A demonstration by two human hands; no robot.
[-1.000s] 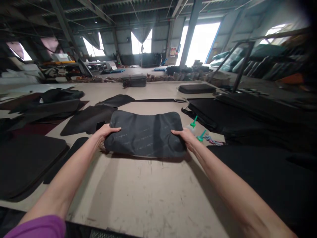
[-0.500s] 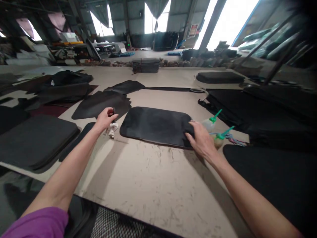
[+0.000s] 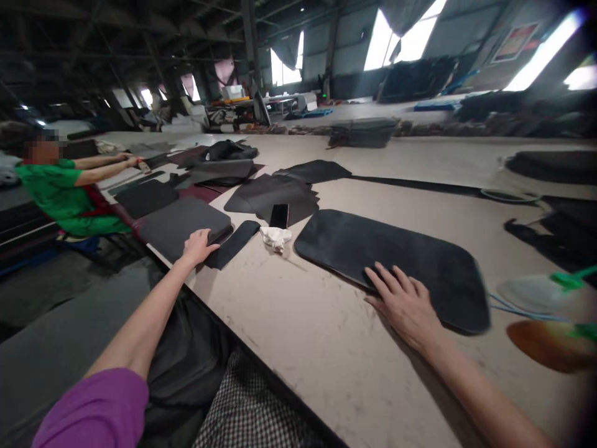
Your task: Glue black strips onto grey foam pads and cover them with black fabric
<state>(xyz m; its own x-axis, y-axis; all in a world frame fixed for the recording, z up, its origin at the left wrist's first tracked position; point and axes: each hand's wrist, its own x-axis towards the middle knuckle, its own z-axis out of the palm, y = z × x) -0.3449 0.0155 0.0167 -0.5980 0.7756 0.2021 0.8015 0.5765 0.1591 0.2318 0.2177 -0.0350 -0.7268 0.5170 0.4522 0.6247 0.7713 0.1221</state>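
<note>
A black rounded panel [image 3: 420, 255] lies flat on the pale table [image 3: 289, 317]. My right hand [image 3: 403, 302] rests on its near edge, fingers spread. My left hand [image 3: 198, 249] is over the near right corner of a stack of dark grey panels [image 3: 186, 221], thumb apart from the fingers, with nothing seen in it; whether it touches the stack I cannot tell. Just right of it lies a narrow black piece [image 3: 236, 244]. A crumpled white cloth [image 3: 276, 238] and a phone [image 3: 280, 215] lie between the hands, the phone by fanned dark sheets [image 3: 265, 193].
At the right are a bottle with orange-brown contents [image 3: 543, 345] and a clear bottle [image 3: 527, 292], both with green tops. A bundle of dark pieces [image 3: 364, 132] stands at the back. Beyond the stack at left, a person in green [image 3: 60, 193] sits at the table.
The view has swung left, bringing the person in green into sight. My left hand has moved from beside the cloth to the stack; the phone now lies on the table. My right hand has slid along the panel's near edge.
</note>
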